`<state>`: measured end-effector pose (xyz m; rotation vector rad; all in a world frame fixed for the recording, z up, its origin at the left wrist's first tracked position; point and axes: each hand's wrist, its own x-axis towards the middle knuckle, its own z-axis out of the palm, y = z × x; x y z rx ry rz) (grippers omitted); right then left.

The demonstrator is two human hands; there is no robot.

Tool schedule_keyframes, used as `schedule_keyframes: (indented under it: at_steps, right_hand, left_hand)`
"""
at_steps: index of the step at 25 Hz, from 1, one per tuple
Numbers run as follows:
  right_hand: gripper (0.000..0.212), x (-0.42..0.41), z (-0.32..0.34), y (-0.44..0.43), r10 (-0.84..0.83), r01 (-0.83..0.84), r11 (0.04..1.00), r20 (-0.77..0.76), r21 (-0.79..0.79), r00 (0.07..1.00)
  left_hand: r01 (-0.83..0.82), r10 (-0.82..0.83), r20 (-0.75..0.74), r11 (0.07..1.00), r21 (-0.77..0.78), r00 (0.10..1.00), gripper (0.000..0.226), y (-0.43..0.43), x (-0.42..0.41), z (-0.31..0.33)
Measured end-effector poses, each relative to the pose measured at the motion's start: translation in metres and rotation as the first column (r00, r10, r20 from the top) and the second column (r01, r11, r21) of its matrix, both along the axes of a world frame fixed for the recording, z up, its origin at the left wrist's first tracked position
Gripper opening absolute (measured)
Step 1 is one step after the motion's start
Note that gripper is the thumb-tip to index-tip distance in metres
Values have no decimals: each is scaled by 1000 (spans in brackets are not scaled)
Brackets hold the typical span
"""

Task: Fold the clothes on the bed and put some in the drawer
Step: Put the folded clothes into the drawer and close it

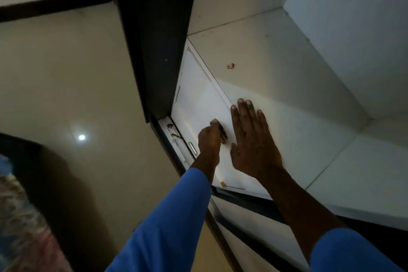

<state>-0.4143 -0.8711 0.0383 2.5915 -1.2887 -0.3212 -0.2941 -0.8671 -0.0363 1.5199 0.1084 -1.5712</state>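
White drawer (198, 99), long axis toward upper left

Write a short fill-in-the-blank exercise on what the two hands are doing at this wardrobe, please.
1. The left hand grips the dark handle on the ____ drawer front.
2. The right hand holds nothing; its fingers are ____, not curled.
3. Both sleeves are ____ in colour.

Missing words: white; straight; blue.
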Motion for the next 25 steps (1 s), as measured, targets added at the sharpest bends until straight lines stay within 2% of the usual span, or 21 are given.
schedule_keyframes:
  at_steps: [2,5,6,8,10,13,16,19,21,25]
  right_hand:
    - [105,-2,1,-1,-12,12,999,0,39,1000]
    - [107,-4,3,-2,-13,12,997,15,71,1000]
    - [107,-4,4,-3,-8,6,997,34,79,999]
    - [108,-7,5,-4,0,-7,996,79,88,997]
    - [107,-7,5,-4,0,-13,995,133,99,991]
    - [107,-8,5,-6,-9,-19,991,206,134,979]
    - [105,-6,10,-5,-6,-10,994,153,108,988]
    - [101,7,11,11,-70,66,997,98,40,993]
    - [98,26,9,35,-102,90,992,146,84,984]
    - [92,64,5,98,-28,-40,957,226,287,974]
  left_hand:
    - [-90,89,14,994,57,996,37,-11,-12,-9]
    - [-158,167,-163,985,68,972,34,-11,-3,-10]
    - [-162,170,-249,986,49,954,38,-11,5,-7]
    - [-98,90,-315,995,-11,945,39,-8,12,1]
    - [-46,41,-260,999,-14,965,53,1,20,7]
    - [-99,94,-163,995,-25,982,48,27,42,6]
    - [-158,157,-71,987,-7,985,57,83,89,-9]
    - [-178,178,5,983,43,984,71,147,141,-23]
    - [-187,185,29,981,55,982,84,176,167,-24]
    - [-194,189,74,979,65,979,73,206,189,-16]
